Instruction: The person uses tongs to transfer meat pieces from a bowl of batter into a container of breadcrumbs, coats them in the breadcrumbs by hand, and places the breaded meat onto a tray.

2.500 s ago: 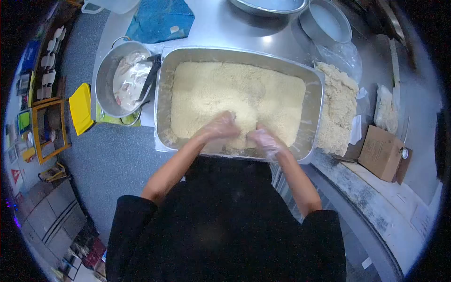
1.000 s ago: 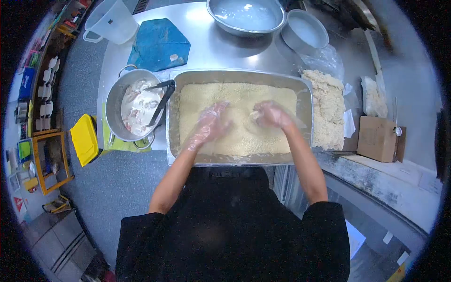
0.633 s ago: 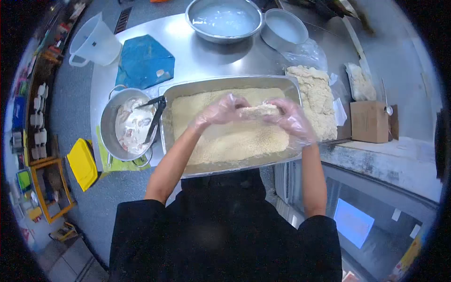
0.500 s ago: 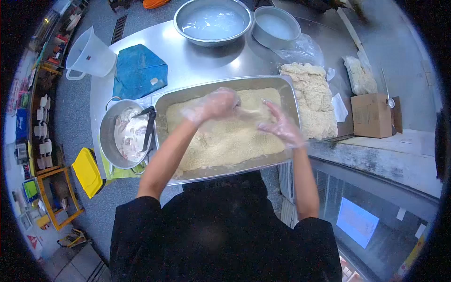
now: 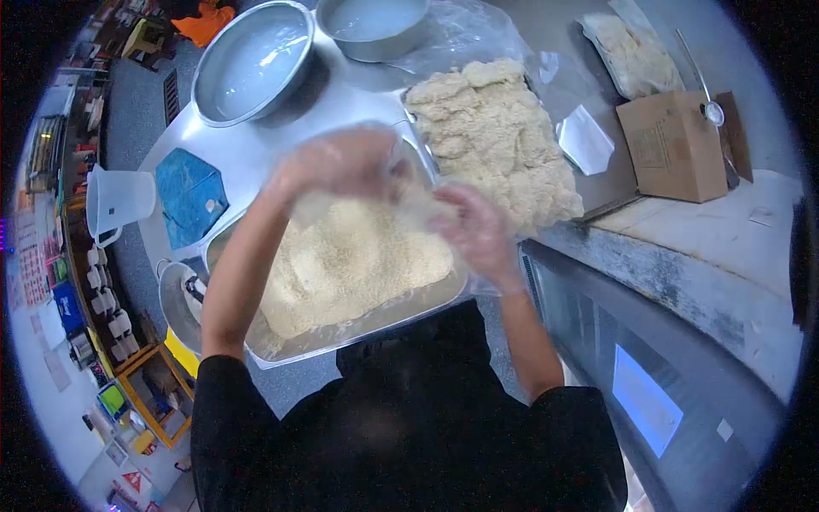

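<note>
Both my hands wear clear plastic gloves and are smeared by motion. My left hand (image 5: pixel 345 162) is closed above the far side of a metal tray (image 5: pixel 367 320) filled with pale crumbs (image 5: pixel 341 256). A pale crumb-coated piece (image 5: pixel 415 203) stretches between my hands; its exact kind is too blurred to tell. At its right end, the fingers of my right hand (image 5: pixel 479 230) curl around it, over the tray's right edge. Just beyond that edge lies a wide pile of crumb-coated pieces (image 5: pixel 490 136).
Two metal bowls of cloudy liquid, a large bowl (image 5: pixel 253 64) and a smaller bowl (image 5: pixel 373 30), stand at the back. A blue cloth (image 5: pixel 188 198), a clear jug (image 5: pixel 119 200) and a metal pot (image 5: pixel 177 307) are at left. A cardboard box (image 5: pixel 674 145) sits at right.
My view has turned toward the right, bringing the coated pile nearer the middle. Both hands have lifted with the piece toward the pile, and my right fingers have closed in on it.
</note>
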Available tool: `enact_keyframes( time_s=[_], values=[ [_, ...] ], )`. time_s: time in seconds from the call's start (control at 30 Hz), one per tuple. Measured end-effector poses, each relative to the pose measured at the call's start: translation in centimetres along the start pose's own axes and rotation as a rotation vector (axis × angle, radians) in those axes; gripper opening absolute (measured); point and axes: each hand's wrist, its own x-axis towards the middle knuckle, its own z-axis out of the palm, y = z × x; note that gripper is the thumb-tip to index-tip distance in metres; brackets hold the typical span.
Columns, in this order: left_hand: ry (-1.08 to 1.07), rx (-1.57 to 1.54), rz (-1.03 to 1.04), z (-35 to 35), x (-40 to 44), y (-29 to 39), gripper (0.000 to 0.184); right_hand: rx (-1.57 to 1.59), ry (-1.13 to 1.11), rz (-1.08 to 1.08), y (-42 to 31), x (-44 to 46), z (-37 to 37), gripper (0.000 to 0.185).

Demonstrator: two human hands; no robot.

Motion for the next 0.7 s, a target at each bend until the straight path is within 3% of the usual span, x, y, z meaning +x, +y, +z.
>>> enact_keyframes(
  time_s=[0.07,0.13,0.17,0.27,0.37,0.43,0.53,0.63,0.7],
  values=[
    [0.085,-0.148,0.019,-1.4,4.1,0.5,0.034,0.018,0.087,0.098,1.7,1.1,-3.3,0.049],
    [-0.059,-0.100,-0.014,-1.4,11.2,-1.1,0.039,-0.124,0.172,0.130,3.1,2.9,-5.8,0.044],
    [-0.057,-0.072,-0.015,-1.0,14.3,-1.9,0.039,-0.096,0.164,0.268,4.0,3.7,-6.4,0.042],
    [-0.008,0.025,-0.012,0.2,19.7,-3.0,0.039,-0.419,0.271,0.151,5.7,4.8,-7.3,0.036],
    [0.223,0.119,-0.040,1.0,21.0,-3.0,0.038,-0.413,0.218,0.387,1.5,5.5,-8.1,0.030],
    [0.484,0.152,-0.100,1.5,20.3,-3.2,0.036,-0.510,0.206,0.290,3.7,5.4,-9.1,0.026],
    [0.417,0.156,-0.327,1.7,19.3,-1.4,0.024,-0.619,0.187,0.169,6.5,5.3,-9.4,0.028],
    [0.303,0.047,-0.303,2.2,19.3,-1.0,0.031,-0.685,0.200,0.170,5.4,5.9,-8.6,0.028],
    [0.492,-0.043,-0.263,2.7,18.7,-0.2,0.035,-0.737,0.196,0.191,4.9,5.8,-8.1,0.026]
  ],
)
